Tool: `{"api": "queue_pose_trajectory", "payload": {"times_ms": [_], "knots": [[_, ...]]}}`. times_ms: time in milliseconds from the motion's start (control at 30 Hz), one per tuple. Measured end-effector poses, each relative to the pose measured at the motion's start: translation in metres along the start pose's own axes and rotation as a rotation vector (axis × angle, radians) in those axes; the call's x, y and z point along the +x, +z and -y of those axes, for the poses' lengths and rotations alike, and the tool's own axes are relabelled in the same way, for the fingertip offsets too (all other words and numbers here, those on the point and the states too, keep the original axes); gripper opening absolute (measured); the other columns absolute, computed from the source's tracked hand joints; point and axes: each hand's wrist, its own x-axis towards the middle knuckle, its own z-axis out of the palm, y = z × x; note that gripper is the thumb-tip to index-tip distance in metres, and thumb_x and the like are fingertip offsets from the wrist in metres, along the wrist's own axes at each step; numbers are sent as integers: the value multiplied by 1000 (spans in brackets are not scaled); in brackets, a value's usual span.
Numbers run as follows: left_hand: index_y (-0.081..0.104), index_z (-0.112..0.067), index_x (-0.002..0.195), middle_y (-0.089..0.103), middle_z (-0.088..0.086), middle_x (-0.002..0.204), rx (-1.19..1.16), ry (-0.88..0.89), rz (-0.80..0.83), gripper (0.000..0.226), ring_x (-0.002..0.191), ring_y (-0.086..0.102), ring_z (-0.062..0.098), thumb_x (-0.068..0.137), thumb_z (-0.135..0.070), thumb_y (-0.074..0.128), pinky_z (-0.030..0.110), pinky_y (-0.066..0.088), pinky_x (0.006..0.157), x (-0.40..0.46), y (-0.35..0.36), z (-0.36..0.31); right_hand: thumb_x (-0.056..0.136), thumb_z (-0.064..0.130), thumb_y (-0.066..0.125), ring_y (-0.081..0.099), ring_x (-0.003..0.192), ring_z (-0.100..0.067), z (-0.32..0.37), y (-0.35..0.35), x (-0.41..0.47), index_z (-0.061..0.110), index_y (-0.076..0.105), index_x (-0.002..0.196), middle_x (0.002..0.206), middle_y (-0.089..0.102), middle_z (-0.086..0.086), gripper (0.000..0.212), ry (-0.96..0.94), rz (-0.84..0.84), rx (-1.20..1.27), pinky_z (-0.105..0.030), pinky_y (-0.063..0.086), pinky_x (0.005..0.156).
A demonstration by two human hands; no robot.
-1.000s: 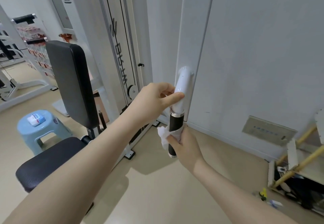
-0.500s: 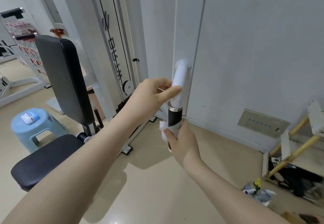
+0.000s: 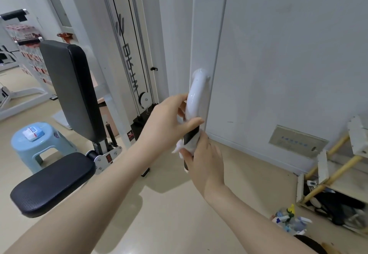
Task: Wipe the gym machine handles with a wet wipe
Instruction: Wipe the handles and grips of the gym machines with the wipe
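A white machine handle point(image 3: 196, 94) curves down from a white upright post point(image 3: 207, 35) and ends in a black grip point(image 3: 189, 136). My left hand point(image 3: 169, 120) is closed around the white part just above the grip, thumb across the front. My right hand point(image 3: 203, 158) is wrapped around the black grip with a crumpled white wet wipe point(image 3: 180, 147) pressed against it. The wipe sticks out to the left of my fingers. The lower end of the grip is mostly hidden by my right hand.
A black padded seat point(image 3: 51, 182) and backrest point(image 3: 69, 90) stand to the left. Behind them is the white cable tower point(image 3: 127, 54). A light blue stool point(image 3: 33, 142) carries a wipe pack point(image 3: 32, 133). Spray bottles point(image 3: 288, 220) and a wooden rack point(image 3: 334, 174) lie at right.
My left hand slid a little lower on the white tube, thumb now covering the chrome collar. My right hand moved up the black grip with the wipe. The view shifted slightly.
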Motion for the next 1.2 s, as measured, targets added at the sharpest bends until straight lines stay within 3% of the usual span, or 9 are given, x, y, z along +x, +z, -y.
{"api": "queue_pose_trajectory", "payload": {"times_ms": [100, 200, 333, 467, 667, 833, 933, 1033, 1200], "knots": [[54, -26, 113, 53, -20, 84, -32, -29, 15, 41, 81, 53, -7, 76, -34, 72, 6, 40, 74, 3, -1, -2, 69, 29, 78, 67, 74, -26, 2, 8, 1, -3, 47, 117, 86, 69, -10, 66, -1, -143, -94, -29, 53, 67], [54, -23, 114, 53, -19, 84, -66, -37, 32, 43, 80, 52, -8, 76, -33, 72, 2, 37, 74, 4, -2, -3, 60, 25, 84, 65, 64, -26, -12, 32, -24, 1, 51, 107, 75, 67, -7, 63, 102, 21, -63, -26, 51, 61], [55, -25, 115, 55, -19, 85, -67, -25, 31, 43, 79, 52, -11, 76, -33, 72, 1, 37, 73, 2, -2, 0, 82, 27, 68, 62, 83, -30, -12, 28, -25, 3, 55, 104, 87, 67, -10, 35, 204, 93, 152, -35, 46, 71], [57, -25, 115, 57, -19, 85, -92, -29, 6, 45, 79, 53, -13, 74, -33, 74, 3, 40, 71, 3, -3, 3, 84, 26, 61, 59, 83, -35, 2, 23, -7, -4, 52, 109, 92, 65, -17, 40, 143, -55, 211, -38, 47, 71], [55, -41, 94, 62, -18, 83, -169, -69, 43, 34, 79, 57, -9, 70, -32, 77, 4, 45, 67, 5, -8, 4, 84, 30, 57, 61, 95, -31, -5, 22, -6, 13, 41, 123, 110, 64, -6, 46, 233, 133, 346, -33, 46, 69], [61, -38, 88, 69, -13, 81, -200, -88, 64, 31, 76, 60, -10, 66, -31, 81, 16, 49, 71, 7, -13, 4, 87, 3, 44, 29, 132, -20, -4, 5, -7, 27, 0, 142, 151, 27, -10, 75, -108, -19, 177, -34, 35, 106], [64, -33, 92, 69, -12, 82, -214, -104, 69, 32, 76, 62, -6, 65, -32, 81, 27, 52, 74, 8, -12, 6, 87, 4, 33, 24, 131, -25, -39, 6, -9, 12, 20, 139, 143, 24, -13, 55, -491, -176, -168, -28, 17, 111], [65, -29, 97, 70, -12, 87, -217, -104, 92, 33, 80, 61, -5, 68, -32, 79, 27, 51, 83, 9, -12, 6, 83, 4, 46, 34, 131, -21, -60, -7, -3, 12, 36, 137, 144, 37, 0, 56, -855, -154, -424, -34, 23, 112], [65, -29, 100, 70, -14, 89, -215, -81, 160, 30, 82, 61, -6, 73, -32, 76, 22, 51, 85, 10, -12, 4, 81, 1, 50, 58, 117, -18, -68, -24, 11, 8, 71, 101, 118, 67, -5, 30, -1287, 222, -634, -34, 29, 111]]}}
